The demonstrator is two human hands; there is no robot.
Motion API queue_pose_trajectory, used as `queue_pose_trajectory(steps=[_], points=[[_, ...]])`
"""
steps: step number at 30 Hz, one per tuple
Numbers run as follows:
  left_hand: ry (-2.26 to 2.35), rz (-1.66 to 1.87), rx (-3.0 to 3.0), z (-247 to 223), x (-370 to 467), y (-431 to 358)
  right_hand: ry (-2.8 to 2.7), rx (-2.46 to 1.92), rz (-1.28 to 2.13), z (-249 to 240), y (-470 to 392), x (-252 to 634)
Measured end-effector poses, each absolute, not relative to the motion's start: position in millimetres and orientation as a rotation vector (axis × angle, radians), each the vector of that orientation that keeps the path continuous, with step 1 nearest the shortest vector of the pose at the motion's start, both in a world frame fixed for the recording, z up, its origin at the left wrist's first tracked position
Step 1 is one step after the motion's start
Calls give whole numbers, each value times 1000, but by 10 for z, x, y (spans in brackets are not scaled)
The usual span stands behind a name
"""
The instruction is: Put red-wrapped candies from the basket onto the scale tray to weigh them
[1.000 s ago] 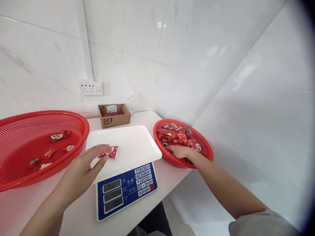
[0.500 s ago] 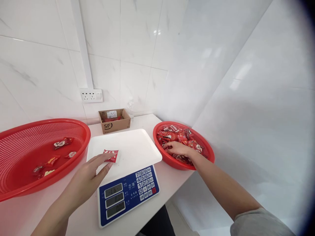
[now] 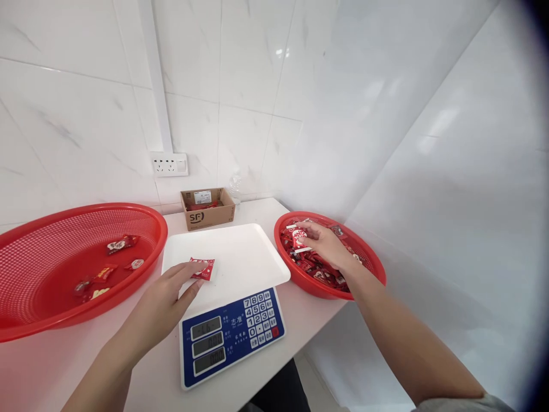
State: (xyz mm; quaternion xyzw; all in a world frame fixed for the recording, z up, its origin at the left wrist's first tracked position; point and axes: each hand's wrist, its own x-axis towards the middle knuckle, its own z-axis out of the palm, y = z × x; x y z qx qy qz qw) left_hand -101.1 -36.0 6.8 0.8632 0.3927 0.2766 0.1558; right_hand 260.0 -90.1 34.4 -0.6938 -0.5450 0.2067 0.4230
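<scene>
Above the white pan (image 3: pixel 240 252) of a digital scale (image 3: pixel 231 337), my left hand (image 3: pixel 178 286) pinches a small red candy packet (image 3: pixel 205 270) between thumb and fingers. Whether the packet touches the pan I cannot tell. Over the right red basket (image 3: pixel 373 274), my right hand (image 3: pixel 323 243) grips a red and white candy packet (image 3: pixel 298 237) by its side. Many wrapped candies (image 3: pixel 319 276) fill that basket below the hand.
A larger red basket (image 3: pixel 160 232) at the left holds several candies (image 3: pixel 122 245). Behind the scale stand a small cardboard box (image 3: pixel 214 216) with red packets inside and a clear plastic bottle (image 3: pixel 235 186). A wall socket (image 3: pixel 170 165) sits above.
My right hand has risen from among the candies and now holds a red and white packet. The left hand keeps its packet over the pan. The whole view has shifted slightly.
</scene>
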Motion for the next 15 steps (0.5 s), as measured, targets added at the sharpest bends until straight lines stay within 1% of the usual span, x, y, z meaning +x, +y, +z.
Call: queue_pose_trajectory(steps=[4, 8, 12, 15], points=[[1120, 763, 2479, 69, -1015, -363, -1502, -1655, 468, 377, -873, 2292], [1113, 730, 2493, 53, -1039, -349, -1670, -1740, 342, 361, -821, 2188], [1148, 718, 2511, 30, -1071, -325, -1662, -1898, 195, 390, -849, 2375], [1151, 742, 2517, 17, -1077, -303, -1663, -2116, 142, 435, -934, 2621]])
